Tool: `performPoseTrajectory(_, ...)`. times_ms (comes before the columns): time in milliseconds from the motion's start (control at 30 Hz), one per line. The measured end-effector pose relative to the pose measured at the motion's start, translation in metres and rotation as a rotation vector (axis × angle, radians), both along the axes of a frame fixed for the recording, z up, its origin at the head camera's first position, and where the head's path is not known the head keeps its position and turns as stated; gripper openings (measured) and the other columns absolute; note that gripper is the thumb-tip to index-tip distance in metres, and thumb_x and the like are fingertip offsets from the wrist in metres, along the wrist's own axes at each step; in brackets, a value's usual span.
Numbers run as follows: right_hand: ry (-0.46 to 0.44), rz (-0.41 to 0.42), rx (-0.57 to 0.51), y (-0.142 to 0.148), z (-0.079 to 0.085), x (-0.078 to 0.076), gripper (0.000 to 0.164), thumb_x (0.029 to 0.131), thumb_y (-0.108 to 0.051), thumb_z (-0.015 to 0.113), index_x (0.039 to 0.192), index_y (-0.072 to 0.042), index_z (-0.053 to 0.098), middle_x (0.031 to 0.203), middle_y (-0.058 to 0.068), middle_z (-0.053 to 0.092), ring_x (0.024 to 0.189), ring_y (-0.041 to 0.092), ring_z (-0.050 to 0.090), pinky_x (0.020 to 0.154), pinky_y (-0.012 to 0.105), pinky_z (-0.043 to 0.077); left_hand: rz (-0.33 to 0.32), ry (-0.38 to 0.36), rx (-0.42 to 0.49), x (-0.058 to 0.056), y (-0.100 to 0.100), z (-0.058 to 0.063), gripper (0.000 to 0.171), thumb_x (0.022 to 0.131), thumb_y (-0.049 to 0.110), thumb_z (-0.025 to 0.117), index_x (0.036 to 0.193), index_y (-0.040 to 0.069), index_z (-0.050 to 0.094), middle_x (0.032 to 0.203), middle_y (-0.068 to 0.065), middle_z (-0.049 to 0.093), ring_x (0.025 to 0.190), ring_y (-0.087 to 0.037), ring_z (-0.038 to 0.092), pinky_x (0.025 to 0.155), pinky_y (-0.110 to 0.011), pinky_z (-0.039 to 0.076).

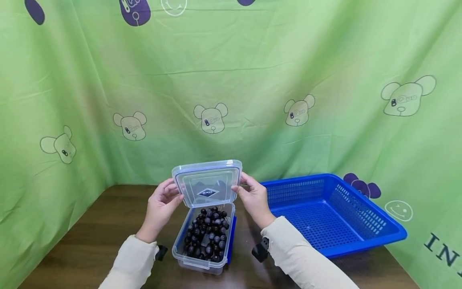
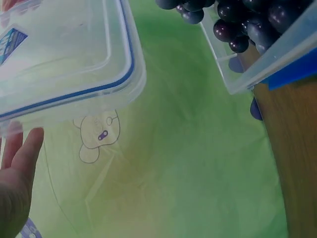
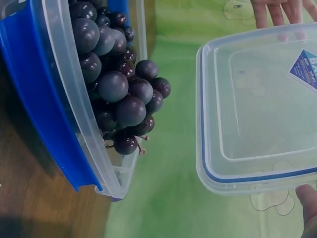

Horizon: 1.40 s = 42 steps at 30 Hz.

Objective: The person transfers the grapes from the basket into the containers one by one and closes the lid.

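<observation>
A clear plastic lid (image 1: 207, 184) with a blue seal and a blue diamond label is tilted up above the far end of a clear food container (image 1: 177, 249). My left hand (image 1: 162, 204) holds the lid by its left edge, and the right hand (image 1: 254, 198) pinches the right edge between thumb and fingers. Dark purple grapes (image 1: 207, 233) fill much of the container, some still on stems (image 3: 142, 144). In the left wrist view the thumb of my left hand (image 2: 20, 173) is at the lid's rim. A blue flap (image 3: 39, 99) runs along the container's right side.
To the right, a blue plastic basket (image 1: 382, 237) with slotted walls and a grid bottom stands on the brown wooden table (image 1: 83, 241). Behind and at both sides hangs a green cloth (image 1: 231, 60) printed with bear heads. Black wrist cameras sit below both hands.
</observation>
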State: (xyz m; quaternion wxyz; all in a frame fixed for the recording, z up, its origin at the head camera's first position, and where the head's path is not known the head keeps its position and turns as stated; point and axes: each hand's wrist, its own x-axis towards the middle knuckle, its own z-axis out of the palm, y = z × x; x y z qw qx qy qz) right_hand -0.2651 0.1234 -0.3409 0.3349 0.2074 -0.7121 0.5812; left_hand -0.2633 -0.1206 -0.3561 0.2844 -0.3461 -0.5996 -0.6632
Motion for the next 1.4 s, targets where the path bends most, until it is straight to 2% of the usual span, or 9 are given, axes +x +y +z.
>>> performPoseTrajectory(133,-0.014,0.001,-0.021,-0.001,0.002,0.0,0.037,0.076,0.008,0.073,0.112,0.011,0.064,0.086,0.025,0.068,0.078,0.002,0.062,0.068,0.018,0.053,0.116,0.037,0.004,-0.001,0.003,0.001,0.064,0.08,-0.019,0.062,0.126,0.025,0.061,0.1,0.019,0.066,0.089,0.003,0.063,0.076,-0.013,0.05)
performPoseTrajectory(300,-0.019,0.026,-0.01,-0.002,0.005,0.002,0.045,0.076,0.009,0.073,0.119,0.009,0.061,0.086,0.025,0.069,0.078,0.0,0.062,0.072,0.018,0.052,0.25,-0.002,-0.036,0.002,0.003,0.006,0.05,0.078,-0.018,0.064,0.127,-0.01,0.056,0.095,0.021,0.063,0.081,0.005,0.061,0.069,-0.011,0.05)
performPoseTrajectory(367,-0.032,0.024,-0.005,-0.001,0.007,0.003,0.049,0.076,0.009,0.073,0.123,0.009,0.059,0.085,0.025,0.069,0.076,-0.001,0.062,0.071,0.018,0.052,0.274,-0.052,-0.07,0.002,0.002,0.01,0.049,0.077,-0.02,0.064,0.124,-0.019,0.051,0.093,0.011,0.065,0.077,0.005,0.06,0.066,-0.011,0.049)
performPoseTrajectory(433,-0.064,0.025,-0.002,-0.001,0.008,0.004,0.055,0.076,0.008,0.073,0.128,0.008,0.056,0.085,0.024,0.069,0.073,0.0,0.061,0.067,0.017,0.051,0.277,-0.138,-0.113,0.001,0.0,0.014,0.05,0.078,-0.017,0.065,0.126,-0.018,0.05,0.093,-0.004,0.067,0.072,0.004,0.058,0.063,-0.012,0.049)
performPoseTrajectory(567,-0.191,0.04,0.026,-0.005,0.009,0.003,0.064,0.079,0.004,0.072,0.138,0.004,0.047,0.085,0.022,0.069,0.066,0.005,0.059,0.058,0.022,0.052,0.235,-0.36,-0.208,-0.003,-0.009,0.023,0.053,0.083,-0.009,0.065,0.133,-0.011,0.048,0.1,-0.029,0.063,0.067,-0.002,0.058,0.058,-0.02,0.052)
performPoseTrajectory(800,-0.531,0.085,-0.028,-0.009,0.008,-0.003,0.07,0.082,0.001,0.071,0.145,-0.004,0.04,0.09,0.016,0.067,0.063,0.012,0.062,0.051,0.031,0.056,0.083,-0.709,-0.316,-0.018,-0.018,0.03,0.058,0.087,0.001,0.064,0.14,-0.006,0.041,0.105,-0.021,0.065,0.068,-0.014,0.065,0.06,-0.036,0.058)
performPoseTrajectory(967,-0.675,0.139,-0.037,-0.006,0.01,-0.004,0.075,0.082,0.005,0.069,0.148,-0.005,0.035,0.095,0.013,0.059,0.067,0.013,0.06,0.053,0.033,0.056,0.054,-0.833,-0.375,-0.026,-0.018,0.029,0.056,0.089,0.004,0.063,0.14,-0.005,0.042,0.1,-0.015,0.066,0.064,-0.018,0.065,0.06,-0.037,0.058)
performPoseTrajectory(1167,-0.81,0.181,-0.045,-0.007,0.016,-0.007,0.078,0.082,0.007,0.067,0.15,-0.007,0.03,0.087,0.007,0.05,0.064,0.012,0.055,0.052,0.031,0.055,-0.004,-0.928,-0.43,-0.03,-0.021,0.033,0.06,0.09,0.006,0.061,0.143,-0.005,0.036,0.107,-0.018,0.063,0.064,-0.018,0.066,0.06,-0.037,0.058)
performPoseTrajectory(1400,-0.91,0.208,-0.052,-0.008,0.021,-0.012,0.074,0.085,0.004,0.064,0.15,-0.007,0.029,0.089,0.009,0.06,0.058,0.012,0.058,0.047,0.025,0.052,-0.07,-1.01,-0.528,-0.037,-0.02,0.042,0.062,0.093,0.003,0.057,0.146,-0.009,0.027,0.083,-0.009,0.069,0.062,-0.019,0.067,0.059,-0.036,0.058)
